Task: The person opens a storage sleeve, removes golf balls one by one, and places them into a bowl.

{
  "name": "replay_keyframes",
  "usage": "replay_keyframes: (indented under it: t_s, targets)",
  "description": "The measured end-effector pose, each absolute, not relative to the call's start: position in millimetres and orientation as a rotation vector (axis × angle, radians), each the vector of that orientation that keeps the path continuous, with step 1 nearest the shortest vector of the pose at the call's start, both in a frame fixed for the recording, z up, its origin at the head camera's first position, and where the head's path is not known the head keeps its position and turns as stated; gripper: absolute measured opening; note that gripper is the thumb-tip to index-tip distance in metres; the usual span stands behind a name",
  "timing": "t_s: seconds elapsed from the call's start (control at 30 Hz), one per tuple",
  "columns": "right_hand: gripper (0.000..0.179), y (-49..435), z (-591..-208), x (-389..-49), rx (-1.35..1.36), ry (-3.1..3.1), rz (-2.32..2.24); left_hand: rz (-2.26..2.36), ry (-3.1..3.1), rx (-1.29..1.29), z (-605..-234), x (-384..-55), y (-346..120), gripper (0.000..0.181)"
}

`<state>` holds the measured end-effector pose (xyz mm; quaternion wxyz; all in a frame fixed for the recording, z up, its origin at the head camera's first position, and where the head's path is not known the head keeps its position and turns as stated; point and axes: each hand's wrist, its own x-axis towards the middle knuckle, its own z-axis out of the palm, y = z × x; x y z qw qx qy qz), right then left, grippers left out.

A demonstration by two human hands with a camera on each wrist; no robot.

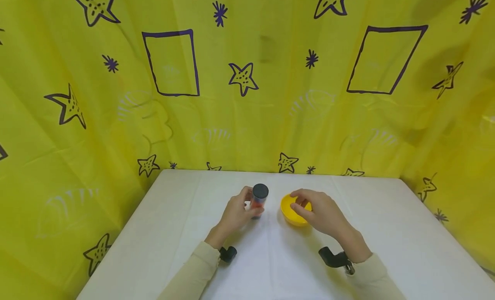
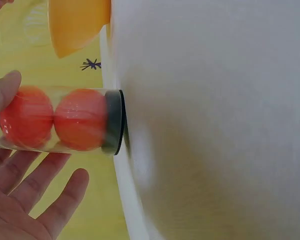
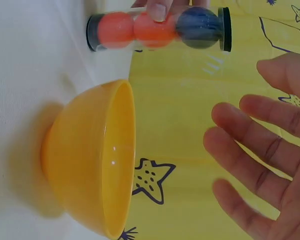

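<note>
A clear tube (image 1: 257, 205) with a black cap at each end stands upright on the table. Inside it, the right wrist view shows two orange-red balls (image 3: 115, 30) below a dark blue ball (image 3: 197, 27). My left hand (image 1: 236, 212) holds the tube, thumb on one side and fingers on the other. To the right stands a yellow bowl (image 1: 289, 209), mouth up. Over its right side hovers my right hand (image 1: 324, 212), its fingers loosely bent and holding nothing. In the right wrist view those fingers (image 3: 240, 155) are apart from the bowl.
A white cloth covers the table (image 1: 185, 240). Behind it and along both sides hangs a yellow curtain (image 1: 270, 128) printed with stars and squares. Black wrist mounts (image 1: 228, 254) sit at both sleeves.
</note>
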<state>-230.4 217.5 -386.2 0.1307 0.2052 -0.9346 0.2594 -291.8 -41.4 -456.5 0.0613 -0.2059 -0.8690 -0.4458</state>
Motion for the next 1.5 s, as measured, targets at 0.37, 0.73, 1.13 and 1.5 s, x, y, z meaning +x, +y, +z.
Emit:
replay_keyframes:
  t_s: [0.37, 0.73, 1.13, 1.5]
  targets:
    - [0.025, 208, -389, -230, 0.530, -2.668, 0.841, -1.306, -2.638, -0.713, -457, -287, -36, 0.051]
    - [0.034, 198, -393, -229, 0.531, -2.641, 0.902, -1.061, -2.727, -0.826, -452, -282, -34, 0.058]
    - [0.045, 193, -394, -228, 0.453, -2.700, 0.929, -0.785, -2.736, -0.888, -434, -273, -33, 0.056]
    - [0.038, 190, -394, -227, 0.383, -2.729, 0.923, -0.656, -2.722, -0.871, -422, -266, -33, 0.053]
